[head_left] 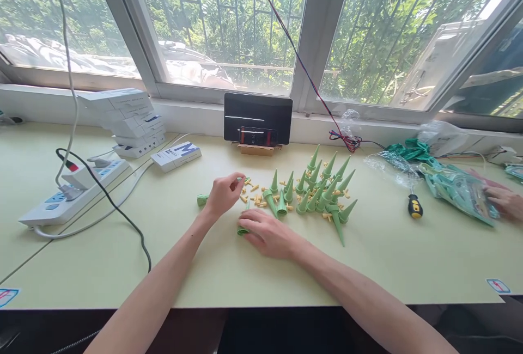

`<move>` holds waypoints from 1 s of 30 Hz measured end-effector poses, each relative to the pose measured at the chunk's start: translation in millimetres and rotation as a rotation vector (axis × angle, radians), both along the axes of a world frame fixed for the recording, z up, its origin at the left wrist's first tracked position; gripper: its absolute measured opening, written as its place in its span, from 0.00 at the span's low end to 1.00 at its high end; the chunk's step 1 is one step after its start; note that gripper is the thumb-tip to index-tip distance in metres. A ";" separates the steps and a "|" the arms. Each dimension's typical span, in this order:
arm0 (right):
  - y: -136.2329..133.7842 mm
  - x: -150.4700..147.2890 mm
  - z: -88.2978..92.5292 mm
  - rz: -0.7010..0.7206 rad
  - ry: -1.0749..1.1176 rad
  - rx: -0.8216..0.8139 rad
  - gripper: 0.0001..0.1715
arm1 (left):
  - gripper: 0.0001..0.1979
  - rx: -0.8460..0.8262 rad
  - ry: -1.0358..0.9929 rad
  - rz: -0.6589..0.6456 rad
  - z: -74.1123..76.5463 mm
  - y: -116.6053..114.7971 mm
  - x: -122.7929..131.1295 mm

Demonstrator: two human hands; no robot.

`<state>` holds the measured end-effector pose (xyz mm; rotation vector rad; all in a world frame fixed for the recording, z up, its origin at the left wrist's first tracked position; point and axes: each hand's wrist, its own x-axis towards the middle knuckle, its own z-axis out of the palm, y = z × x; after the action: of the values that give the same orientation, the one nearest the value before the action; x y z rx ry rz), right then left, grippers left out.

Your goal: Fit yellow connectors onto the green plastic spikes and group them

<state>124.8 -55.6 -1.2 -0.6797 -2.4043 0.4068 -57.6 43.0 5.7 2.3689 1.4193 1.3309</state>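
My left hand (224, 195) hovers over scattered small yellow pieces (255, 198), fingertips pinched together at one of them; what it pinches is too small to name. A green cone (201, 200) lies just left of that hand. My right hand (267, 232) rests on the table with fingers curled over a green cone (242, 230), whose end pokes out at the left. To the right stands a cluster of several green cones (322, 193), most upright, a few lying flat.
A power strip (69, 197) with cables lies at left, next to stacked white boxes (133, 120). A tablet and phone stand (257, 120) sit at the sill. A screwdriver (414, 206) and plastic bags (457, 188) are at right, where another person's hand (504, 201) rests.
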 end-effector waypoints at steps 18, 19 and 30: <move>8.6 -3.5 -17.0 -0.111 0.179 -0.121 0.05 | 0.18 -0.085 0.019 -0.095 -10.4 -3.7 8.6; 9.3 -3.3 -17.6 -0.121 0.207 -0.128 0.05 | 0.19 -0.092 0.015 -0.099 -9.5 -4.2 8.9; 10.2 -3.0 -13.5 -0.269 0.552 -0.168 0.04 | 0.26 -0.154 -0.067 -0.148 -6.4 -6.5 10.3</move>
<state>121.8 -45.3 -14.7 -0.8272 -1.7484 0.5973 -47.2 36.5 -0.7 2.2592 1.2527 1.2068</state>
